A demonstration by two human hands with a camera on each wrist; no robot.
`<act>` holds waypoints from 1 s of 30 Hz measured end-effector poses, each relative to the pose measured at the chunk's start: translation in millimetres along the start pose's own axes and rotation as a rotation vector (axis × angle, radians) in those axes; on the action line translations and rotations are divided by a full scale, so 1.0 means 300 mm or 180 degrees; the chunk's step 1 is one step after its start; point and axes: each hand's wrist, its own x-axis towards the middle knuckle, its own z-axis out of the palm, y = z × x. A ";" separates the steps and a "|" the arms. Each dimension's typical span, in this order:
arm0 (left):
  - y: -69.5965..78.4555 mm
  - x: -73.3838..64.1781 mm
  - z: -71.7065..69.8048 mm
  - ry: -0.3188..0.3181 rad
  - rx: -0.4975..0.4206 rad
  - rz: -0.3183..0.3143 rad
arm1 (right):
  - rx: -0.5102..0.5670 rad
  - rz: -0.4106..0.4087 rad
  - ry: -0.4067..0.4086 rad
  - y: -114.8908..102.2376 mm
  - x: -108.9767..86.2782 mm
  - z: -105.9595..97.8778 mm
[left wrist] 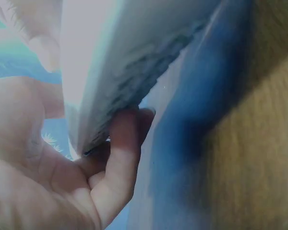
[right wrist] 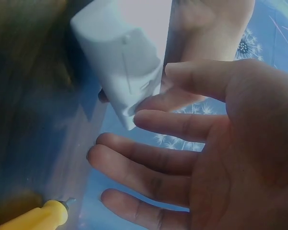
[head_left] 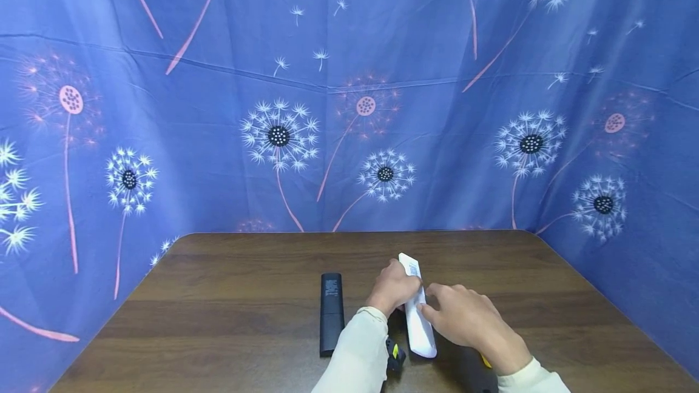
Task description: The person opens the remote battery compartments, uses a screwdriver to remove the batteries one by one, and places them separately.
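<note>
1. My left grip (head_left: pixel 394 287) is clamped on the white remote control (head_left: pixel 419 326), the thumb across its back and the fingers (left wrist: pixel 122 158) curled beneath, against the button side.
2. That remote control is above the right half of the bench (head_left: pixel 246 296), between my two hands; its back faces up, with a small printed label near the far end, and its rows of buttons face down.
3. My right grip (head_left: pixel 464 314) is apart: the fingers are spread and almost straight, and it holds nothing. Thumb and forefinger are right at the edge of the white remote control, but I cannot tell whether they touch it.
4. The black remote control (head_left: pixel 330 314) lies on the bench to the left of the white one, well apart from it, back up, with fine print on its far half and a seam across the nearer part.
5. A screwdriver (right wrist: pixel 33 218) with a yellow handle and a short metal tip lies near my right grip, partly out of view.
6. Pale sleeves (head_left: pixel 355 350) cover both my forearms.
7. Behind the bench hangs a blue cloth (head_left: pixel 191 108) printed with white and pink dandelions.
</note>
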 end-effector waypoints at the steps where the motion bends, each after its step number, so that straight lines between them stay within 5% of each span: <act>1: 0.000 0.002 0.002 0.0001 -0.0047 -0.0005 | 0.0002 0.0002 0.0005 0.000 -0.002 -0.001; 17: -0.005 0.044 -0.001 0.0392 -0.0644 0.0307 | 0.0027 -0.0127 0.0322 -0.016 0.013 -0.007; 30: -0.014 0.043 -0.011 0.0485 -0.1201 0.0151 | -0.0025 -0.0319 0.0713 -0.041 0.007 0.001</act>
